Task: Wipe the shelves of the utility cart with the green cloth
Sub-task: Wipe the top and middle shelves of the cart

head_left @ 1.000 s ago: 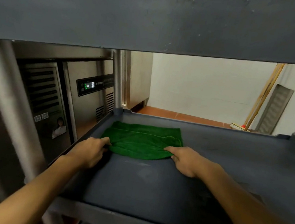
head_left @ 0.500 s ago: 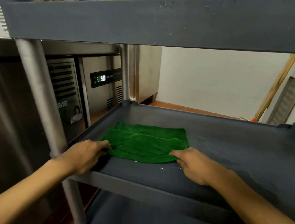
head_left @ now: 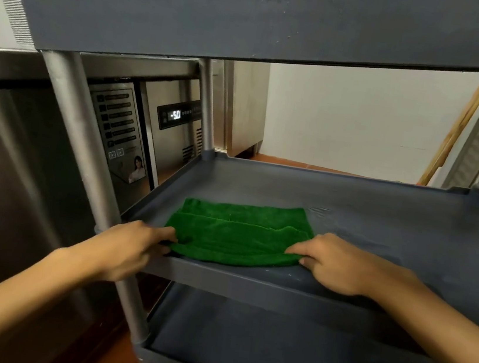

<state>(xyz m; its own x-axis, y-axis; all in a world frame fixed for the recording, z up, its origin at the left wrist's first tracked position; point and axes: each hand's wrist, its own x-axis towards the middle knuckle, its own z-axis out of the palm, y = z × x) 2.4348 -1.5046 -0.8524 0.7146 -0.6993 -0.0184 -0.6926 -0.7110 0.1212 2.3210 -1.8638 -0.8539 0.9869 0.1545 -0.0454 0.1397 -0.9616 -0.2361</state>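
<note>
A green cloth lies folded flat on the middle shelf of a dark grey utility cart, near the shelf's front left corner. My left hand pinches the cloth's near left corner at the shelf's front rim. My right hand holds the cloth's near right corner, fingers pressed on the shelf. The top shelf hangs overhead and the bottom shelf shows below.
A grey cart post stands just left of my left hand. Stainless steel refrigeration units with a control display stand to the left. A wooden broom handle and a metal grille lean on the white wall behind.
Both hands have drawn the cloth toward the front edge of the middle shelf. My view has pulled back and risen, so the bottom shelf and front rim now show.
</note>
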